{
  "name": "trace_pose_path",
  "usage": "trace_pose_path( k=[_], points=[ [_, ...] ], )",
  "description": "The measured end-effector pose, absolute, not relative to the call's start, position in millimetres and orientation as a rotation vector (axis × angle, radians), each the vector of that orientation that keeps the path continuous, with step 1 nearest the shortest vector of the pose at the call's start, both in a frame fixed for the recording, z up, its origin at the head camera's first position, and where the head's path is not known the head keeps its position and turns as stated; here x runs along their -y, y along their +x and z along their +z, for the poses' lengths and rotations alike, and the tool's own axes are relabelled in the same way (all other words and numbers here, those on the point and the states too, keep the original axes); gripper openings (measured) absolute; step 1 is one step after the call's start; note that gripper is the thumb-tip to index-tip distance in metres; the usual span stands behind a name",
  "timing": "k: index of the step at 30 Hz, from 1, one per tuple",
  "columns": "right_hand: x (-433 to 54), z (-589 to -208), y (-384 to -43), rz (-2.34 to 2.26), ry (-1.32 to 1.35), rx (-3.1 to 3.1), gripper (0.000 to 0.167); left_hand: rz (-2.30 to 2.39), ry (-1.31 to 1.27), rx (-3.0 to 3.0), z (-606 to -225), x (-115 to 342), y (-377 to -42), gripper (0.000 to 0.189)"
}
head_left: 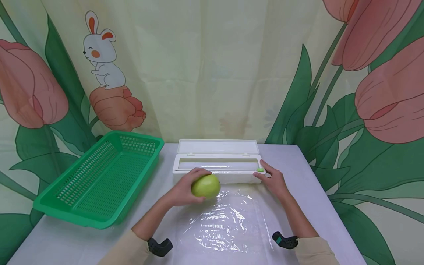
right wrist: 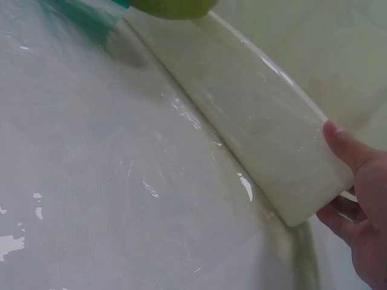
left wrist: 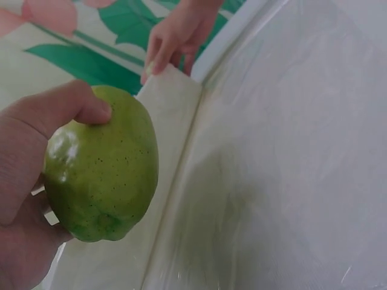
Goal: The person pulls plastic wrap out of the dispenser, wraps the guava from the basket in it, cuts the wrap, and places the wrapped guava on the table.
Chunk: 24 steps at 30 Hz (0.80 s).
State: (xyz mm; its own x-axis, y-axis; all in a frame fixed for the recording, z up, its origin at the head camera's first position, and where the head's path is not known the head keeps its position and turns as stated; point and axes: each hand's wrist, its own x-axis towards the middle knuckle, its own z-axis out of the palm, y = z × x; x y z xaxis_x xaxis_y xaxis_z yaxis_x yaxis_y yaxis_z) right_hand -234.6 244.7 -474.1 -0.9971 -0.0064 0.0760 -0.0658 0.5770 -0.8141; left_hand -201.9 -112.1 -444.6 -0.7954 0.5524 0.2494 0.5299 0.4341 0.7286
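With the clock centred on the smooth, oval, yellow-green fruit (head_left: 207, 186), the left hand (head_left: 184, 189) clamps it from 9 o'clock, thumb and fingers curled round its sides. The fruit is before the long, white, rectangular film dispenser (head_left: 238, 179), just left of its middle; whether they touch cannot be told. Toward 3 o'clock the right hand (head_left: 273, 181) grips the dispenser's right end between thumb and fingers, beside a small, bright-green slider (head_left: 260, 170). The white hinged lid (head_left: 218, 147) stands raised along the back edge at 12 o'clock. Shiny, clear plastic film (head_left: 228, 224) spreads from the front edge toward 6 o'clock. The rectangular, green, mesh plastic basket (head_left: 135, 195) sits at 9 o'clock; a strip of white tablecloth (head_left: 309, 191) separates its right rim from the dispenser. More cloth runs from the right hand to the table's 3 o'clock edge.
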Motion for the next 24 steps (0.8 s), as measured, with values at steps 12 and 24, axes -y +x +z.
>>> trace_pose_path(
  k=[12,24],
  points=[
    [-244.4,-472.6,-234.7,1.392,0.07,2.738,0.074,1.298,1.01,-2.617,-450.6,97.5,-207.7,0.075],
    [-244.7,-473.1,-235.9,1.383,0.073,2.748,0.075,1.208,1.026,-2.606,-451.8,88.8,-210.6,0.077]
  ],
)
